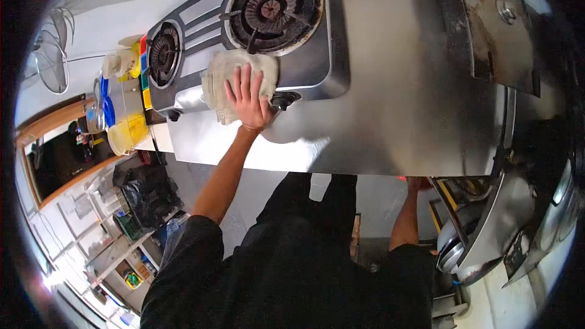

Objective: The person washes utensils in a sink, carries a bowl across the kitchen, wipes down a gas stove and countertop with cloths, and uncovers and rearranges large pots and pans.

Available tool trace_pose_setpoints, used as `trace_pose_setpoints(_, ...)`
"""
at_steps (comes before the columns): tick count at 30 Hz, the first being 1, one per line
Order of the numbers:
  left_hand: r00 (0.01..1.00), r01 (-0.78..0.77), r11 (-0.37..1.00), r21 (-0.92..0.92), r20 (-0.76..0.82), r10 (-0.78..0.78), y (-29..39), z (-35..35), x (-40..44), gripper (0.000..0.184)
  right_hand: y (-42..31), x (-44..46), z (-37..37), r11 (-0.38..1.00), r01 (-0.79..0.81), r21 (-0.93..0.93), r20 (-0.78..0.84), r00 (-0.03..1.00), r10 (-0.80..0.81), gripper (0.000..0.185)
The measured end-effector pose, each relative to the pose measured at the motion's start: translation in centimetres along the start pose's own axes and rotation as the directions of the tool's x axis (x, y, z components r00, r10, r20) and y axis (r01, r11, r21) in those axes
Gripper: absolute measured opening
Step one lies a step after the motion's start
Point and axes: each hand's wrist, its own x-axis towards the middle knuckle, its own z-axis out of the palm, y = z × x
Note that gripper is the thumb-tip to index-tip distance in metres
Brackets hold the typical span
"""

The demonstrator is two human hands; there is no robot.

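My left hand (pixel 250 100) lies flat on a pale, folded cloth (pixel 220 79), fingers stretched out and slightly apart. Under the cloth is the front edge of a two-burner gas stove (pixel 308 73), beside a black control knob (pixel 284 100). The larger burner (pixel 271 8) is just beyond the cloth, and the smaller burner (pixel 163 55) sits to the left. My right hand (pixel 417 183) hangs low at the front edge of the steel counter (pixel 390 116). Its fingers are mostly hidden; something red shows near it.
A stained metal box with a round knob (pixel 507 11) stands at the counter's right end. Yellow containers (pixel 128 134) are left of the stove. A black plastic bag (pixel 152 192) and shelves (pixel 119 262) are lower left. Metal cookware (pixel 452 250) is stored at lower right.
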Motion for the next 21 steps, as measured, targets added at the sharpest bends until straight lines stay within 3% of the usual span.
trace_pose_setpoints(4, 0.982, -0.145, 0.982, 0.117, 0.134, 0.129, -6.4, -2.1, -0.3, 0.051, 1.4, 0.3, -0.1, 0.967, 0.027, -0.252, -0.073, 0.996, -0.047, 0.056)
trace_pose_setpoints(6, 0.986, 0.166, 0.976, 0.14, 0.0, -0.168, -8.4, -2.5, -0.5, 0.051, 1.8, 0.7, -0.1, 0.952, 0.029, -0.305, -0.096, 0.993, -0.062, 0.056)
trace_pose_setpoints(7, 0.986, 0.164, 0.976, 0.146, 0.004, -0.166, -7.8, -2.6, -0.4, 0.051, 1.9, 0.8, 0.1, 0.944, 0.033, -0.329, -0.097, 0.993, -0.069, 0.057)
trace_pose_setpoints(9, 0.945, 0.328, 0.93, 0.166, -0.059, -0.323, -6.4, -2.0, -0.1, 0.051, 2.1, 0.8, 0.4, 0.932, 0.023, -0.361, -0.115, 0.991, -0.069, 0.057)
trace_pose_setpoints(14, 0.973, 0.219, 0.975, 0.043, 0.065, -0.222, 0.3, -0.4, 1.7, 0.05, 1.8, 1.3, 1.7, 0.916, -0.002, -0.4, -0.137, 0.989, -0.058, 0.059)
trace_pose_setpoints(18, 0.986, 0.003, 1.0, 0.002, 0.169, -0.003, -1.3, -1.8, 2.1, 0.049, 2.3, 1.7, 2.5, 0.904, -0.014, -0.428, -0.144, 0.988, -0.053, 0.06)
trace_pose_setpoints(21, 0.983, 0.029, 0.997, -0.077, 0.18, -0.014, -1.1, -1.7, 1.6, 0.048, 2.3, 1.7, 2.7, 0.882, -0.032, -0.471, -0.158, 0.986, -0.048, 0.06)
